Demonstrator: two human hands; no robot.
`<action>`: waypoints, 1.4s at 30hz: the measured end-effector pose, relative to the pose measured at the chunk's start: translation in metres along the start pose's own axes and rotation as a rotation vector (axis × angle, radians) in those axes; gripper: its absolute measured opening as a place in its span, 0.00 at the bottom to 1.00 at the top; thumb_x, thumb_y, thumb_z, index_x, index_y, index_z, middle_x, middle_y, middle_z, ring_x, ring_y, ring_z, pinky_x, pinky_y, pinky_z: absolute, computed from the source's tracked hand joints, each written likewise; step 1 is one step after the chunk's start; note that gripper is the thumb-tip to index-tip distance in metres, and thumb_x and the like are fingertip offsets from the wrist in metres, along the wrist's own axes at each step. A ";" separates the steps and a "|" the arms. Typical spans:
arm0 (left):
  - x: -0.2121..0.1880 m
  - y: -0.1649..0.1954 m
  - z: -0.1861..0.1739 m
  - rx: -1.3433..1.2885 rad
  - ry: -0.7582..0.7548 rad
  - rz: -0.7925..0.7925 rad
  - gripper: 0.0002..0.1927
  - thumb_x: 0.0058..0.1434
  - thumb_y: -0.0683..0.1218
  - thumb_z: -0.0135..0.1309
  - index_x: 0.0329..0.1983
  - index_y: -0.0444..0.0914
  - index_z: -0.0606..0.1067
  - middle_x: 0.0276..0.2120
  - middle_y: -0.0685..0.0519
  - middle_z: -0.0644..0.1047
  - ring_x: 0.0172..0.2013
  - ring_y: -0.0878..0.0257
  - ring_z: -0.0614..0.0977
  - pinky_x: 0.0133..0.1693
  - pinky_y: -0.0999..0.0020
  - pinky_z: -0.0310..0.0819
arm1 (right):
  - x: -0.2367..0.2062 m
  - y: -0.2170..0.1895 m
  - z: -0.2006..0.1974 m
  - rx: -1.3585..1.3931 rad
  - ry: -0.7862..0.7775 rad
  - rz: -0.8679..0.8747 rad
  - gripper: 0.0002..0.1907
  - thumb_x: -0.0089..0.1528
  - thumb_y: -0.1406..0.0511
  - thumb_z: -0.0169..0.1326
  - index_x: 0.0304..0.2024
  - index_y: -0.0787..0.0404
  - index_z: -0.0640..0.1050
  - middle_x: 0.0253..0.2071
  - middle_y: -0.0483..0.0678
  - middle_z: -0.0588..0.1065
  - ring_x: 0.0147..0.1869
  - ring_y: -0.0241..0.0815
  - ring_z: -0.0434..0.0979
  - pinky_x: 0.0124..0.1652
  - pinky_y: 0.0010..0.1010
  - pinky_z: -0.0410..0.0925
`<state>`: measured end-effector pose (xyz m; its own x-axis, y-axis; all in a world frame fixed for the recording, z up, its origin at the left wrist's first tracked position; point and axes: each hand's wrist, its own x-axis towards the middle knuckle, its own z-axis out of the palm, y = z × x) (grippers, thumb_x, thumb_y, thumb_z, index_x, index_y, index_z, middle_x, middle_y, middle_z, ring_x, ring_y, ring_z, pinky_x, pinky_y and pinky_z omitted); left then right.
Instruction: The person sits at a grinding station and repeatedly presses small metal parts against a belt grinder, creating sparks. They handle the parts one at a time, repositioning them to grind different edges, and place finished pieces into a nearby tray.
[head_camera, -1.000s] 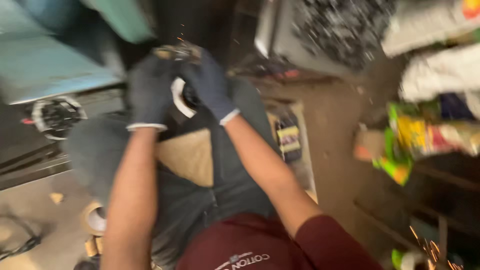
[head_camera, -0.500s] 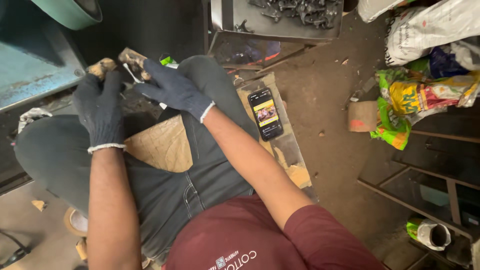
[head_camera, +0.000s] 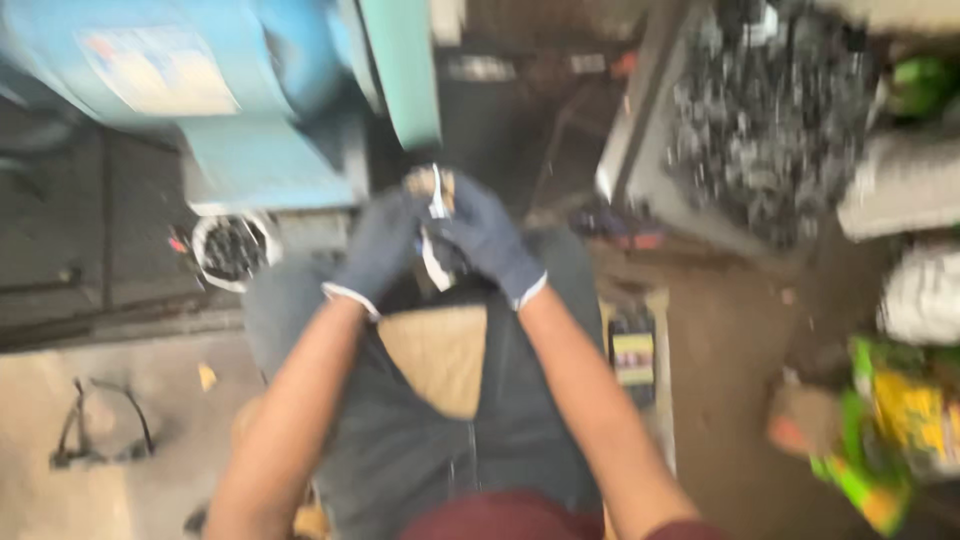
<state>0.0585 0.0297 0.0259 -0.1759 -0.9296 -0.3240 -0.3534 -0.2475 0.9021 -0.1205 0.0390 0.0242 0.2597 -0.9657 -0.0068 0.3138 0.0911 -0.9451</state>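
The picture is blurred by motion. Both my hands wear dark gloves with white cuffs. My left hand (head_camera: 378, 250) and my right hand (head_camera: 486, 238) meet in front of my knees and together grip a small metal part (head_camera: 434, 210) with a pale strip on it. The part is held close to the lower end of a green belt (head_camera: 402, 70) on a blue machine (head_camera: 215, 95). I am sitting, with dark trousers and a tan board (head_camera: 440, 355) between my legs.
A grey tray of dark metal pieces (head_camera: 770, 110) stands at the upper right. A round white tub of dark bits (head_camera: 230, 250) sits left of my knee. A phone (head_camera: 632, 355) lies on a board at my right. Green and yellow bags (head_camera: 890, 420) lie at the right edge.
My hands have come together and risen toward the green belt with the part between them. The view has swung up and left, blurring the picture.
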 end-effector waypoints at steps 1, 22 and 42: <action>0.014 -0.010 0.005 0.003 0.039 -0.007 0.17 0.70 0.50 0.46 0.49 0.34 0.79 0.38 0.47 0.83 0.38 0.60 0.81 0.42 0.64 0.74 | 0.010 0.008 0.008 -0.213 0.070 0.060 0.23 0.64 0.68 0.60 0.61 0.64 0.74 0.55 0.45 0.78 0.57 0.35 0.76 0.57 0.29 0.69; 0.033 0.005 0.018 -0.021 0.129 0.101 0.21 0.65 0.55 0.50 0.54 0.37 0.77 0.42 0.44 0.82 0.43 0.53 0.84 0.43 0.59 0.74 | 0.021 0.027 -0.021 -0.054 0.080 0.061 0.29 0.63 0.72 0.54 0.68 0.67 0.67 0.64 0.45 0.72 0.66 0.35 0.72 0.63 0.28 0.65; 0.033 -0.006 0.011 -0.199 -0.110 -0.136 0.22 0.69 0.56 0.50 0.40 0.32 0.80 0.32 0.40 0.82 0.31 0.57 0.81 0.37 0.62 0.70 | 0.007 0.019 -0.035 -0.144 -0.024 0.190 0.32 0.58 0.74 0.56 0.67 0.64 0.71 0.50 0.47 0.77 0.49 0.35 0.76 0.50 0.28 0.70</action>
<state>0.0445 0.0040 0.0068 -0.2423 -0.8514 -0.4652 -0.1950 -0.4270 0.8830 -0.1443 0.0254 -0.0051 0.3241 -0.9282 -0.1826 0.1247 0.2333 -0.9644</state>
